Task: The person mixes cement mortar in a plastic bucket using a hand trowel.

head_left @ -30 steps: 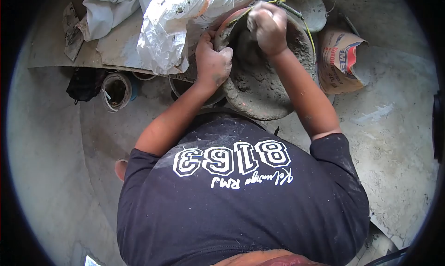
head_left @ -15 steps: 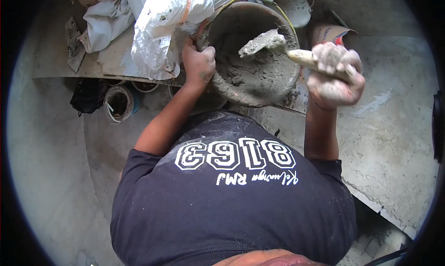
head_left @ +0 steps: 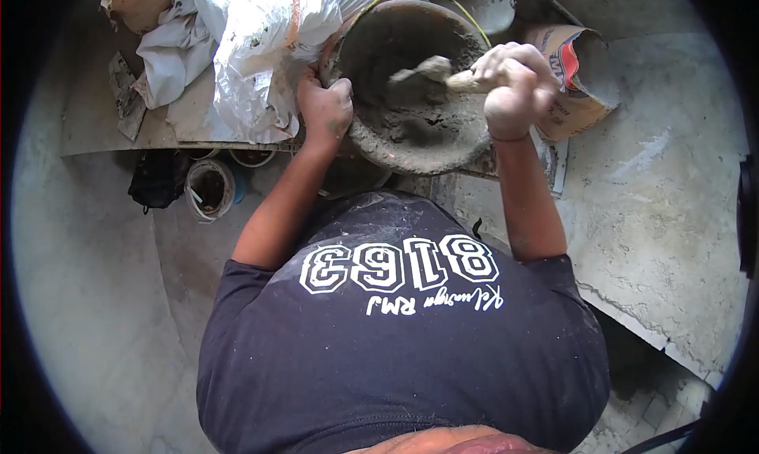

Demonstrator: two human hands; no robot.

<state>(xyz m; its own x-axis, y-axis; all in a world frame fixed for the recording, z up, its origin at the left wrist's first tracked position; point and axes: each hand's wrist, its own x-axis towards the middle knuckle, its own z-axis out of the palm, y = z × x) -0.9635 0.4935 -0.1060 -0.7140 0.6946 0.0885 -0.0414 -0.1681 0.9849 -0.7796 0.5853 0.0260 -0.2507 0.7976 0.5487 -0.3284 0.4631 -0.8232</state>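
A bucket (head_left: 399, 163) of wet grey mortar (head_left: 427, 128) stands in front of my body, its handle (head_left: 472, 20) lying toward the back. My left hand (head_left: 326, 111) is closed around the bucket's left rim, thumb on top. In a fist, my right hand (head_left: 518, 86) grips the pale handle of a trowel (head_left: 433, 69). The trowel's mortar-smeared blade points left, over the mortar within the bucket's mouth.
White plastic sacks (head_left: 253, 51) crowd the bucket's left side. To the right lies an open paper cement bag (head_left: 581, 82). A small pail (head_left: 210, 189) and a black bag (head_left: 158, 177) sit below the platform edge at left.
My right hand has moved left with the trowel, bringing it farther over the bucket. The lump of mortar on the blade is gone. My left hand stays on the rim.
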